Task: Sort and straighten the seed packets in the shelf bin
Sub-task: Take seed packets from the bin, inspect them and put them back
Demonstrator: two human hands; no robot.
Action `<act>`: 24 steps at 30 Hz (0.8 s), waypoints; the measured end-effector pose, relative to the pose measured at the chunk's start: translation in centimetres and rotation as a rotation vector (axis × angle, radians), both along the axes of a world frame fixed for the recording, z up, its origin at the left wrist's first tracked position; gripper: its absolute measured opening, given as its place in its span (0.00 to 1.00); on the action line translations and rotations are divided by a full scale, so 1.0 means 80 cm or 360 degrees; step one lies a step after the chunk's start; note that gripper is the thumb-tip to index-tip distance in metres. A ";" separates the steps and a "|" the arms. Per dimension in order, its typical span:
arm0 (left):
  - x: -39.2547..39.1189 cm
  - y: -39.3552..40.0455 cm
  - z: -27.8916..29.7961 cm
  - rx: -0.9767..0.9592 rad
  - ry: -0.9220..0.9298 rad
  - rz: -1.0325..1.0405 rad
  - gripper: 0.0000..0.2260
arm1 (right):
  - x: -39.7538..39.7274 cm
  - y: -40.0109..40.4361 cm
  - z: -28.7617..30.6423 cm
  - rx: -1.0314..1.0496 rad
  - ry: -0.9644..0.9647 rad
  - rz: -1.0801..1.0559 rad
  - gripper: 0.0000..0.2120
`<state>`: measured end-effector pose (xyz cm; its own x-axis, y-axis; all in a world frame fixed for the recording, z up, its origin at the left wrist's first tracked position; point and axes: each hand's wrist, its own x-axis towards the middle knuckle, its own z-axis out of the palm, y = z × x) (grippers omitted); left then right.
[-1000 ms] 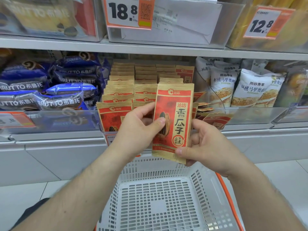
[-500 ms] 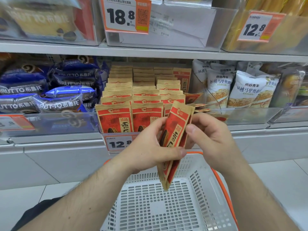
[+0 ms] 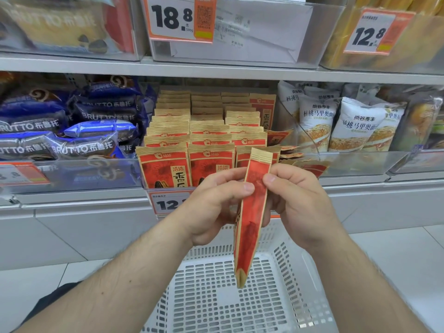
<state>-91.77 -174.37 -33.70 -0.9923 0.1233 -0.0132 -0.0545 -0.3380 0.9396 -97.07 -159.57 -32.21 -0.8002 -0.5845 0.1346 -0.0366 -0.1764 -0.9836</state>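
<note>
Seed packet pinched edge-on by both hands' fingers, shelf bin (three upright rows) behind

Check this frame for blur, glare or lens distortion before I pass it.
Head view: the seed packet held by both hands is motion-smeared; shelf edges bow from the wide-angle lens; the clear bin front carries hazy reflections; the price tag reads sharp.

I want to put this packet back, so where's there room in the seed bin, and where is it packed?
The left and middle rows of seed packets stand tight. Looser room lies at the bin's right side, between the third row and the clear divider, where packets lie tumbled. The white basket below is bare. Both hands, left and right, pinch the held packet.
</note>
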 end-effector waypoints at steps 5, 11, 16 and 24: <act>-0.002 0.000 -0.001 0.0030 0.0027 0.0055 0.23 | 0.003 -0.001 -0.001 -0.0017 0.0059 -0.0020 0.16; -0.003 -0.013 0.012 0.0075 0.0045 0.0423 0.19 | 0.007 0.009 0.004 0.0362 0.0478 -0.0029 0.12; -0.004 -0.015 0.009 0.0071 0.0032 0.0600 0.16 | 0.011 0.015 0.006 0.0886 0.0588 0.0235 0.14; -0.005 -0.011 0.009 0.0047 0.0032 0.0558 0.18 | 0.013 0.021 0.015 0.0982 0.0480 0.0367 0.09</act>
<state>-92.14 -175.25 -32.97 -0.9744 -0.2248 0.0051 0.0879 -0.3601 0.9288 -96.03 -157.88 -31.02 -0.6276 -0.7746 -0.0789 -0.3508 0.3718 -0.8595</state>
